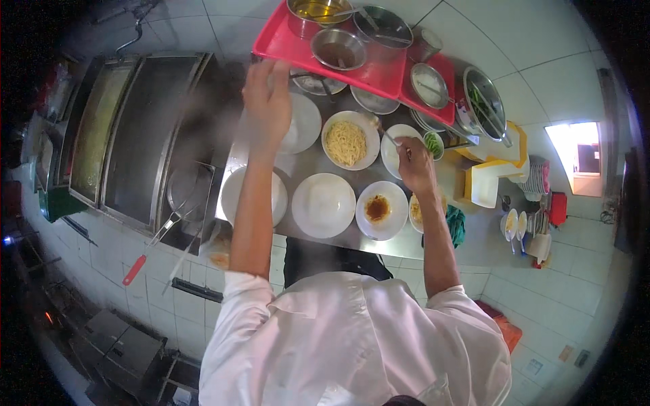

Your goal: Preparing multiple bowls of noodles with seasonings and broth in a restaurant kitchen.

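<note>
My right hand holds a metal spoon, its bowl end by the rim of a white bowl of noodles. Under that hand sits another white bowl, partly covered. My left hand reaches past a white bowl to the left corner of a red tray; its fingers are slightly apart and nothing shows in them. Nearer me stand a white bowl, one with brown sauce, and one partly behind my left forearm. A small bowl of chopped greens is beside my right hand.
On the tray are metal pots, one with yellow liquid, and a bowl of brown liquid. Steaming metal basins line the left, where a red-handled strainer juts out. A tall pot and yellow-edged containers stand right.
</note>
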Tool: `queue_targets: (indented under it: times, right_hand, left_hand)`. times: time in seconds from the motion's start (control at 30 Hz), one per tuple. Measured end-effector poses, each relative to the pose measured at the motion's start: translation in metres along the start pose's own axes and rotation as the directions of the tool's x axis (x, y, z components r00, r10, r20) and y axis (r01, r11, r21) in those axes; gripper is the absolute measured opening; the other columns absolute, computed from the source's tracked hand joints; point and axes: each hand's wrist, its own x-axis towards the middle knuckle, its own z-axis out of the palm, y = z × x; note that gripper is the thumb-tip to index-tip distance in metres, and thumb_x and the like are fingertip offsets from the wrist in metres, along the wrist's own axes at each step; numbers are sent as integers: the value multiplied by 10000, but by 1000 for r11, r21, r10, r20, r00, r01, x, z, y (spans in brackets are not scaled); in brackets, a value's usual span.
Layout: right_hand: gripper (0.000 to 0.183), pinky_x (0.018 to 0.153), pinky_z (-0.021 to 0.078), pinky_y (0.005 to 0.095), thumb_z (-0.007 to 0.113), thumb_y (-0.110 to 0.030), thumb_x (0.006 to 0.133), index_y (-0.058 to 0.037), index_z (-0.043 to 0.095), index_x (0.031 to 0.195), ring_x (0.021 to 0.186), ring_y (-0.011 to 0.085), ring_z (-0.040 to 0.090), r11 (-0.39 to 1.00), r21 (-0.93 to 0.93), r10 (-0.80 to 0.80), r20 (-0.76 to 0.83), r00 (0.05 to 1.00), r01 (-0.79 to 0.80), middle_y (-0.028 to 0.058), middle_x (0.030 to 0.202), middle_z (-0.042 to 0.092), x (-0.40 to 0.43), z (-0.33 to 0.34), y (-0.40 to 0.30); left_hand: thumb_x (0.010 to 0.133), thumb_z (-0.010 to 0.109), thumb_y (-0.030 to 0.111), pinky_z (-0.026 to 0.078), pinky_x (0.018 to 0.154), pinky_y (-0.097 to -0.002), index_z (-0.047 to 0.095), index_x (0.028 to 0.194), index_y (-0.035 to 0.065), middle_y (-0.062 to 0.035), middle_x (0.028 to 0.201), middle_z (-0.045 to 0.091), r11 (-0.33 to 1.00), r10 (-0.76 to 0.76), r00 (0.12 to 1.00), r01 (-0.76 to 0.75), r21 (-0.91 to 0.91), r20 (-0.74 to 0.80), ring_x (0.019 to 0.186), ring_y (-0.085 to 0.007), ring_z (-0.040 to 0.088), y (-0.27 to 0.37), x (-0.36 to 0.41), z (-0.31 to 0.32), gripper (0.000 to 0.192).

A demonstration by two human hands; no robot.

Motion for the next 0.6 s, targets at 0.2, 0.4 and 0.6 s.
queue_targets:
  times: [0.2,0.4,0.6]
  right_hand:
    - [206,787,395,536,568,-163,778,-128,659,959,944,262,620,755,-573,-278,158,948,317,99,891,629,0,45,-15]
    - [156,763,375,512,573,-225,764,-159,681,855,905,287,592,956,-292,12,166,986,38,99,794,651,19,23,37]
    - [163,819,354,523,556,-233,812,-146,692,794,925,285,583,575,-784,-351,23,936,235,52,828,654,10,-29,-40]
  left_hand:
    - [971,521,223,410,777,-252,617,910,13,-47,902,622,849,-360,917,399,-345,174,855,-122,548,21,-106,-74,239]
    - [926,482,189,319,570,-236,574,785,41,-8,605,528,453,-602,409,882,-129,686,528,-92,468,-2,-217,-168,224]
    - [889,446,203,294,467,-253,625,798,58,9,523,469,188,-803,31,961,204,596,455,-74,408,-85,-360,-223,247]
